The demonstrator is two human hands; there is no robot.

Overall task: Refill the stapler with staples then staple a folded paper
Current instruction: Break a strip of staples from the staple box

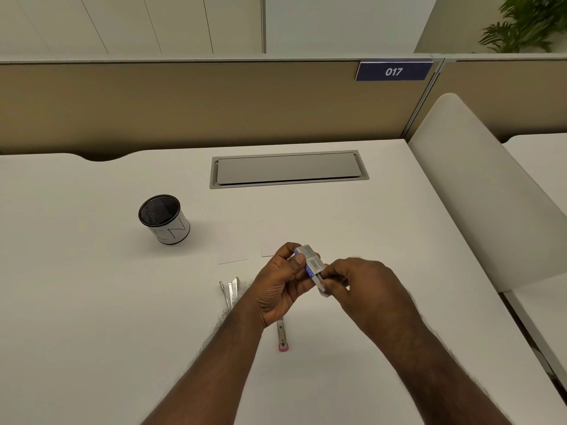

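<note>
Left hand (280,280) grips the staple box (310,260) at frame centre, steadying it while right hand (359,283) pinches its inner tray (321,286), apparently sliding it open.

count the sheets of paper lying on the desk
2, both faint against the white desk: a larger sheet ahead of the left hand, and a smaller sheet overlapping its right side. More could be hidden under the hands.

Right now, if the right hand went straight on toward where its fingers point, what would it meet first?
The right hand points left, at the staple box whose inner tray it pinches. Beyond that comes the left hand holding the box. Depth looks equal, though one view cannot confirm.
</note>
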